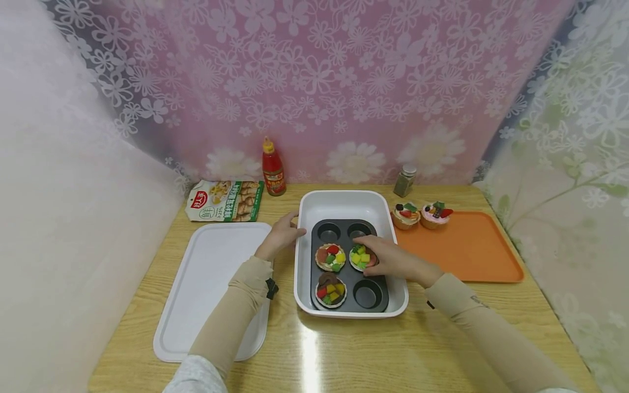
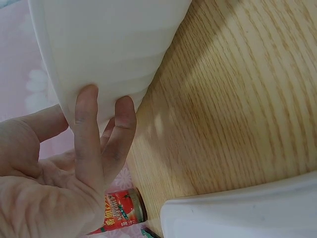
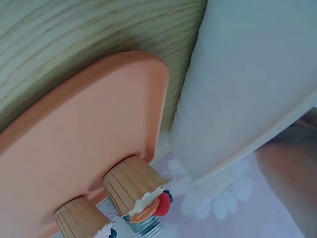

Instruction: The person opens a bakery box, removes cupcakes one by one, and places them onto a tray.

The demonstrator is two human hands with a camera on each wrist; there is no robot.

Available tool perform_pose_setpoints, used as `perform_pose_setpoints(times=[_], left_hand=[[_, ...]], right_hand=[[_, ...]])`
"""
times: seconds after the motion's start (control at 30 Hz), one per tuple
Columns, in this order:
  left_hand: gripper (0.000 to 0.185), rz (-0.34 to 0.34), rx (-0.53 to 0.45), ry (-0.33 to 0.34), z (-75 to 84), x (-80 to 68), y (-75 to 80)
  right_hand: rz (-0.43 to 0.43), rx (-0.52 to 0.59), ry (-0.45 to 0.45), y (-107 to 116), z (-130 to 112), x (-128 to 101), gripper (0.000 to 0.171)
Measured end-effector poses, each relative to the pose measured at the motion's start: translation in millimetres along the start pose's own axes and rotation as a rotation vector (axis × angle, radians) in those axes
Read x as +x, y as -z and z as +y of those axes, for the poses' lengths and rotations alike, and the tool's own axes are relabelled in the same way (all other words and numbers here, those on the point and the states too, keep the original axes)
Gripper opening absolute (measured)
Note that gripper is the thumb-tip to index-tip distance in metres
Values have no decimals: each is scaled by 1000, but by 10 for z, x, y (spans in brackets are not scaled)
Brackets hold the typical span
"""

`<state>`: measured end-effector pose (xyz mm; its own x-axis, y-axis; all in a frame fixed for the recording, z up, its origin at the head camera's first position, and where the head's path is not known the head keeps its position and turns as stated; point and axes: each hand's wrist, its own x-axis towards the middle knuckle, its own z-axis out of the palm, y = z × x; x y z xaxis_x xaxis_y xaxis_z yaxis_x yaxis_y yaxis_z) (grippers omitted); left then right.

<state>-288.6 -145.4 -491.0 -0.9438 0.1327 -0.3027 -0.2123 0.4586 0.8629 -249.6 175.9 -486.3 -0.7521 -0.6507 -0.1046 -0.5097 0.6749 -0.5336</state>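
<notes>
Left hand (image 1: 281, 236) presses straight fingers (image 2: 88, 130) against my white basin (image 1: 344, 203); right hand (image 1: 388, 260) curls round the tart (image 1: 362, 256) in the muffin tin (image 1: 350, 273).

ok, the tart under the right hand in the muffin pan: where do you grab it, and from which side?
Grip the tart by its pale shell rim, pinching from straight above. It sits sunk in a cup of the dark muffin pan, itself down inside the white basin, so the sides look blocked; only the rim and topping show. The right hand is already on it.
</notes>
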Motion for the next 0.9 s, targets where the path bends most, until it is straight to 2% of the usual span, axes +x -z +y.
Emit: perform_pose_setpoints(times=[0.63,0.9], left_hand=[[64,-1,1,5,-2,18,-8],[64,-3,0,9,8,12,-6]], right_hand=[[-5,-113,-14,-41,33,56,75],[9,-116,-47,-15,-21,47,76]])
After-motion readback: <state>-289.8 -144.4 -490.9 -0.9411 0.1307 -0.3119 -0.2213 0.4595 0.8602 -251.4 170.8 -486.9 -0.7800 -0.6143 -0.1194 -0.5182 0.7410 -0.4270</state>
